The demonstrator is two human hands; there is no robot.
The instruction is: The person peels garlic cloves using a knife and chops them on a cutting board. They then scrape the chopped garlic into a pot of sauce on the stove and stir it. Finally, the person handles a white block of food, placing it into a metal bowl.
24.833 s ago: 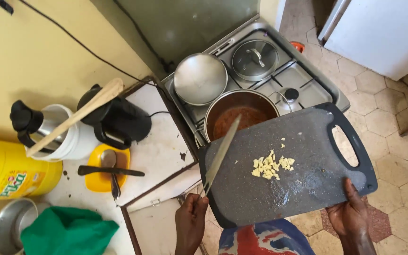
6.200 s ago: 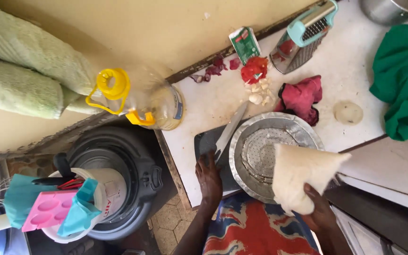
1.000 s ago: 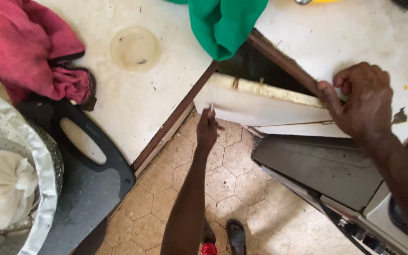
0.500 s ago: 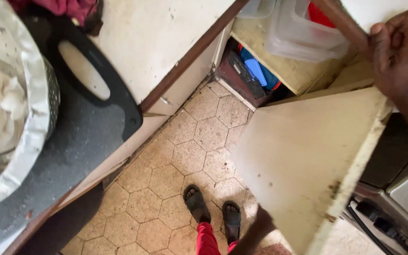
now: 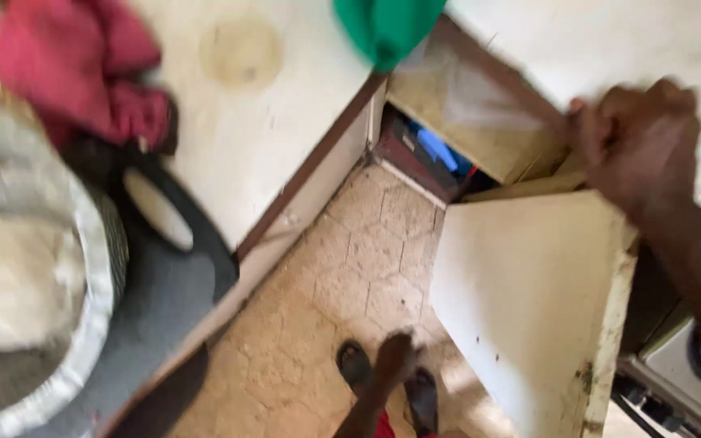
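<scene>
Swung further open since half a second ago, the cabinet door (image 5: 529,308) is seen right of the sieve (image 5: 34,276) and cutting board (image 5: 164,284) on the tabletop (image 5: 269,113). Lower centre, the blurred left hand (image 5: 395,357) hangs with fingers unreadable; the nearer right hand (image 5: 638,150) is clenched on the door's top edge, directly above its downward-running panel.

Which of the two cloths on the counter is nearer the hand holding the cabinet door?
The green cloth, hanging over the counter edge above the open cabinet, is nearer the right hand; the red cloth lies far left.
</scene>
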